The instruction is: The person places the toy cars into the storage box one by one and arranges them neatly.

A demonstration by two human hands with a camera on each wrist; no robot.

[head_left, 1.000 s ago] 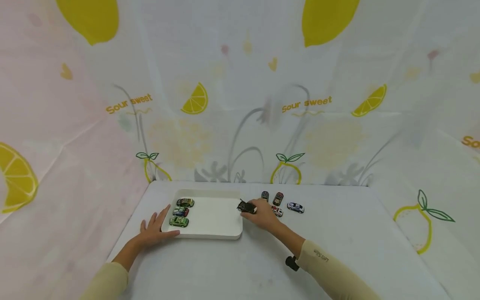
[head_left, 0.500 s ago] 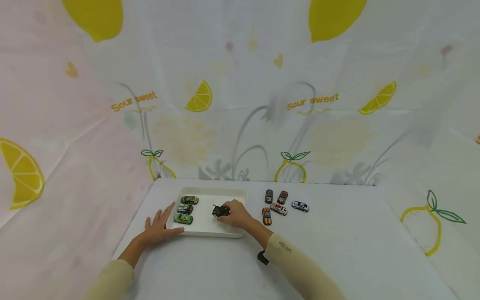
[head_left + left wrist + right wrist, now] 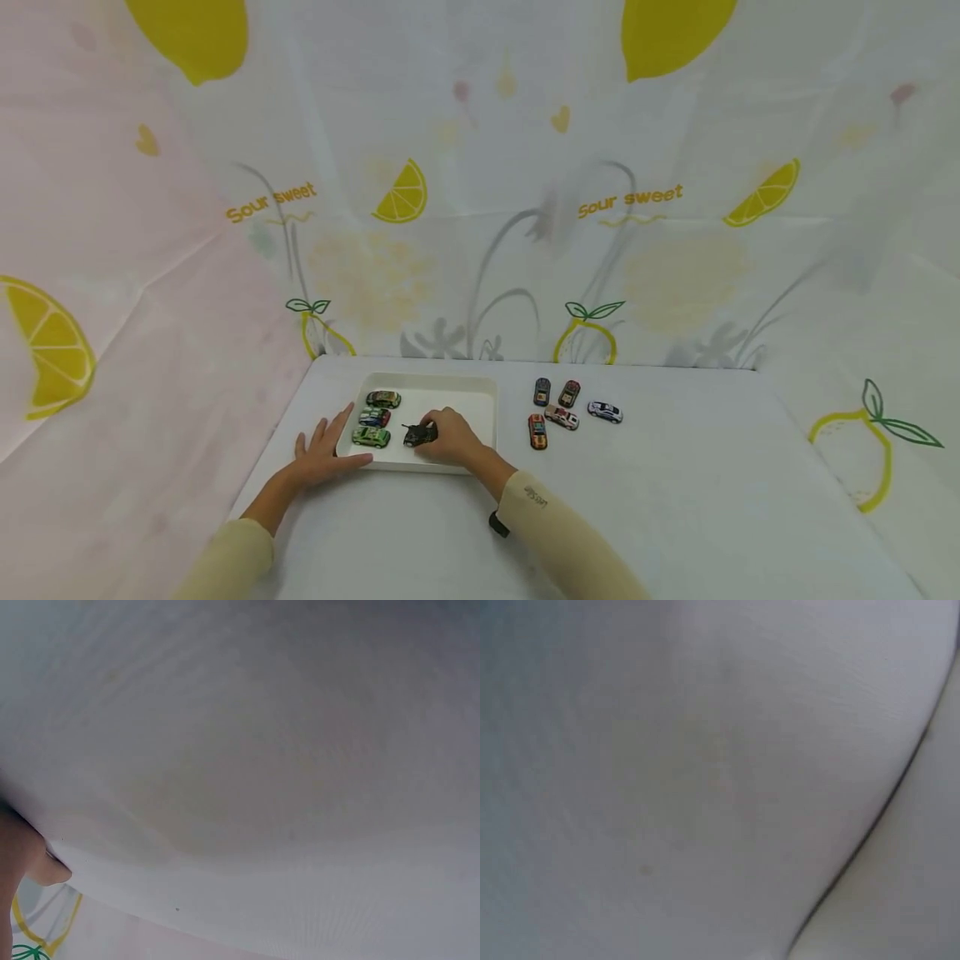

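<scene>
My right hand (image 3: 452,439) pinches a black toy car (image 3: 418,434) low over the floor of the white tray (image 3: 480,417), right of a green toy car (image 3: 371,437). Above the green one in the tray lie a blue-and-white toy car (image 3: 374,417) and a dark patterned toy car (image 3: 384,399), forming a column along the left side. My left hand (image 3: 324,454) rests at the tray's lower left corner, fingers spread and thumb along the front rim. In the left wrist view only part of the left hand (image 3: 30,859) shows; the right wrist view shows no hand.
Right of the tray, on the white table (image 3: 675,483), lie several more toy cars: an orange-red one (image 3: 537,432), a white-and-red one (image 3: 562,417), a white-and-blue one (image 3: 604,411) and two dark ones behind. A lemon-print cloth (image 3: 480,275) hangs at the back and sides.
My right hand has carried the black toy car from the tray's right edge leftward and down into the tray, close to the green toy car. The left hand stays at the tray's corner.
</scene>
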